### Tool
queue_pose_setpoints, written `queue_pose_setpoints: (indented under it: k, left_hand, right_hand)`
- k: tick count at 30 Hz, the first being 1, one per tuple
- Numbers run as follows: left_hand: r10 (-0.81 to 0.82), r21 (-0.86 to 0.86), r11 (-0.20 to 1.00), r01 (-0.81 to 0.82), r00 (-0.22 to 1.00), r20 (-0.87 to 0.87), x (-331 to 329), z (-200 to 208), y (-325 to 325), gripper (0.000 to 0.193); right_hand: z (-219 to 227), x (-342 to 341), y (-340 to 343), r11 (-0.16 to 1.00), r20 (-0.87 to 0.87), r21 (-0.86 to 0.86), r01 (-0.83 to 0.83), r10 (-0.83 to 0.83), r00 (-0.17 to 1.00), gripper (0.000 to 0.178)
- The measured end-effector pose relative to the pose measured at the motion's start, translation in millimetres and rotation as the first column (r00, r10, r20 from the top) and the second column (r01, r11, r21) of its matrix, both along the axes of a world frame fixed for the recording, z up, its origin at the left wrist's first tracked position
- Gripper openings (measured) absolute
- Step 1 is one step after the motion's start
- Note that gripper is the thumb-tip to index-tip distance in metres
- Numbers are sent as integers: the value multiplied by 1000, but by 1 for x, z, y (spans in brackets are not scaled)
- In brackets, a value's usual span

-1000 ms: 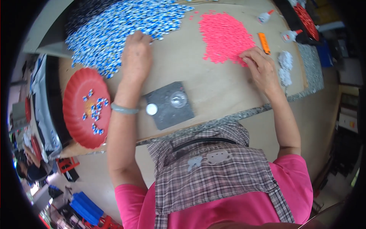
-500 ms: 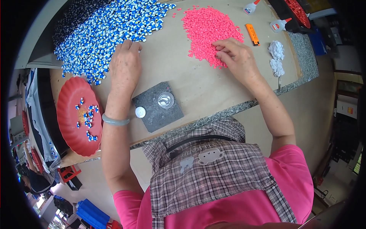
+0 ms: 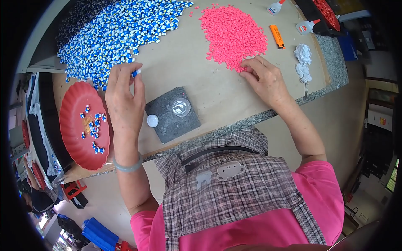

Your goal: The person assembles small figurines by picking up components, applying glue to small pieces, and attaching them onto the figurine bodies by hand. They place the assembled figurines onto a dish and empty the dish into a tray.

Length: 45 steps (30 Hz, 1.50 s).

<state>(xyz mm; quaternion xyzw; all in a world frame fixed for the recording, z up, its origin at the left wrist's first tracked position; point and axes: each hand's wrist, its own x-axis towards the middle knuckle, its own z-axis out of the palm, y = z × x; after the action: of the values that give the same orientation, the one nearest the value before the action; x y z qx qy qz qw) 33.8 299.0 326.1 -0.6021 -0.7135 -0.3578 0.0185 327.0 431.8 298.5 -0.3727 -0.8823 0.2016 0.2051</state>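
Observation:
My left hand [image 3: 124, 94] pinches a small blue-and-white piece [image 3: 136, 72] between thumb and fingers, just off the near edge of a wide heap of blue-and-white pieces [image 3: 125, 35]. At the near edge of a heap of small pink pieces [image 3: 234, 35], my right hand [image 3: 266, 81] has thumb and forefinger pressed together; what is between them is too small to make out. Between the hands lies a dark grey square slab [image 3: 176, 125]. On it stand a small clear round dish [image 3: 181, 107] and, at its left edge, a small white disc [image 3: 152, 121].
A red scalloped tray [image 3: 69, 125] at the left holds several joined blue-and-white figures [image 3: 97, 123]. To the right lie an orange box cutter [image 3: 277, 37], crumpled white tissue [image 3: 303, 62] and two glue bottles [image 3: 275, 7]. A black tray [image 3: 321, 30] holds red pieces. The table has a speckled stone edge [image 3: 226, 125].
My left hand has drawn back toward me and left from the blue-and-white heap, a piece now showing in its fingertips. My right hand has shifted slightly nearer, its fingertips closing at the pink heap's edge.

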Motion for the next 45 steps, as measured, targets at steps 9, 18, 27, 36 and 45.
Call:
queue_pose_setpoints:
  k: [9,18,27,36,45]
  left_hand:
    - [3,-18,1000,1,976,219,15,4,-32,18]
    - [-56,30,998,50,686,725,21,3,-60,17]
    - [-54,49,999,22,445,894,27,8,-71,18]
    - [-82,76,996,44,181,980,27,1,-76,22]
    - [-64,62,996,66,23,998,31,7,-74,28]
  right_hand:
    - [-19,-50,10,988,-137,140,-60,79,987,18]
    - [6,-31,5,988,-102,-72,-136,129,986,11]
    - [-9,-31,-1,952,-24,138,-275,280,960,9]
    - [-4,-30,-3,954,-129,29,-297,298,946,7]
    - [0,-38,-12,947,40,123,-295,292,955,10]
